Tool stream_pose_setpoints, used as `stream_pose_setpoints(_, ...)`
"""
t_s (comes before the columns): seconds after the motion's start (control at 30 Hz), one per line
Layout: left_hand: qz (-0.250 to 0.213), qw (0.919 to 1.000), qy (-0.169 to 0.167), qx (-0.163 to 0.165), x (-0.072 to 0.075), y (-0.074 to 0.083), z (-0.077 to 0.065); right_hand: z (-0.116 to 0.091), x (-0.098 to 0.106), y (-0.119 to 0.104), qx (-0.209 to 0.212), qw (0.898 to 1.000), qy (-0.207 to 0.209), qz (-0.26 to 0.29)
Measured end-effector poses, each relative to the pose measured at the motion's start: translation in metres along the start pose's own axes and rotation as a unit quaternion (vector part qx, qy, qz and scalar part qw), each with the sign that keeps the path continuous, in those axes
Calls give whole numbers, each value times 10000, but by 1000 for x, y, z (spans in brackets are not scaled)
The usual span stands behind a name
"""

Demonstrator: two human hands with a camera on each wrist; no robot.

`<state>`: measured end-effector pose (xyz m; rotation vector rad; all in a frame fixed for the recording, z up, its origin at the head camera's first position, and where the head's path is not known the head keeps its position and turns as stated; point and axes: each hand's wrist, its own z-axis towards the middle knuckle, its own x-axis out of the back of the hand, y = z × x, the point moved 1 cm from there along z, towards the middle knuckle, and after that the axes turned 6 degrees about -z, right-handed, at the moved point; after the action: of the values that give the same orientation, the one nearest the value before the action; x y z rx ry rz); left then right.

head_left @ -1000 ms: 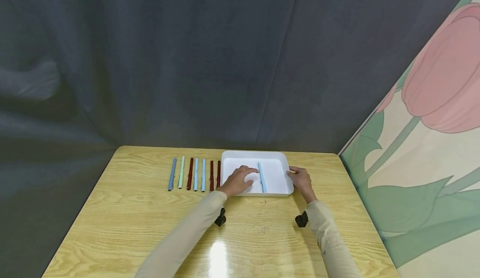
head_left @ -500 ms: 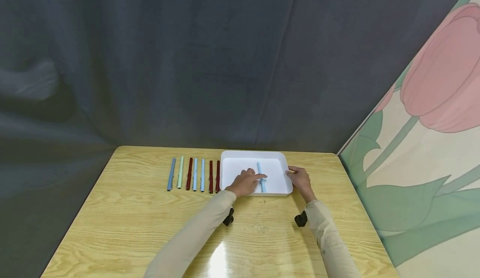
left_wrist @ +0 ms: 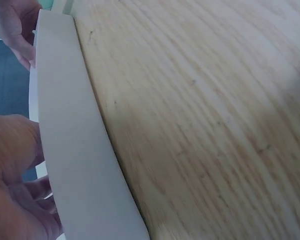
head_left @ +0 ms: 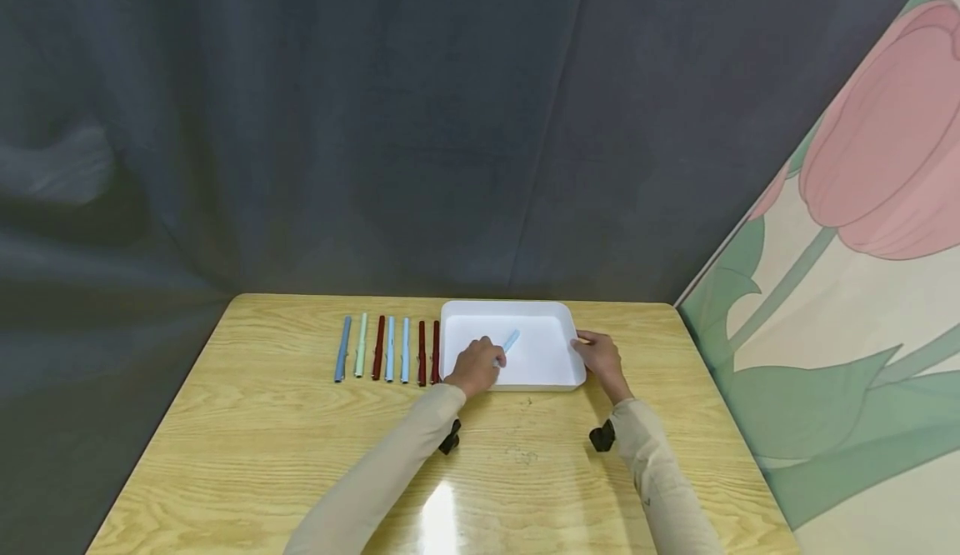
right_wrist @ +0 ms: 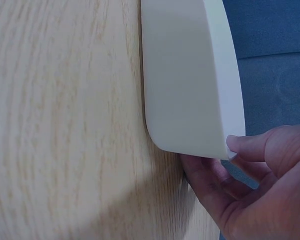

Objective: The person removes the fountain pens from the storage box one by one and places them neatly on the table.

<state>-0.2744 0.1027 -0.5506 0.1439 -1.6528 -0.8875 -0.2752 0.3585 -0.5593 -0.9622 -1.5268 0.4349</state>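
A white tray (head_left: 551, 363) lies at the far side of the table. Inside it, my left hand (head_left: 476, 367) holds a light blue pen (head_left: 512, 340), whose upper end sticks out slantwise past the fingers. At the tray's right end, my right hand (head_left: 602, 360) grips the rim, thumb on top and fingers underneath in the right wrist view (right_wrist: 270, 185). In the left wrist view the tray wall (left_wrist: 79, 130) hides the pen and the left fingertips; the left hand (left_wrist: 14, 180) reaches over the rim.
Left of the tray several pens stand in a row: a grey-blue pen (head_left: 342, 349), a pale green pen (head_left: 362, 345), dark red pens (head_left: 422, 353) and light blue pens (head_left: 390, 348). A dark curtain (head_left: 405, 138) hangs behind the wooden table (head_left: 225, 438).
My left hand reached over the light blue pen, took hold of it and drew it left; the pen turned from nearly upright in view to slanted. My right hand stays on the tray.
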Motion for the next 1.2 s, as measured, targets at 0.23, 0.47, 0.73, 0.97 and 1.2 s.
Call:
stream_pose_setpoints(0.23,-488,9985,202,112,7,-3,-4,1,1,-2,39,10000,16,4)
stream_pose_setpoints(0.47,-1113,9912,33,715,13,-13,-3,0,-4,-3,33,10000,17,52)
stream_pose_setpoints(0.73,-2462,9649,71,912,19,-29,-6,0,-5,-1,26,9999,85,-59)
stream_pose_setpoints(0.97,-3234,9375,0,1285,28,-32,-7,2,-6,2,-5,10000,15,-96)
stream_pose_setpoints(1.2,-4005,9030,-28,1555,37,-30,-8,2,-2,3,38,9999,0,-104)
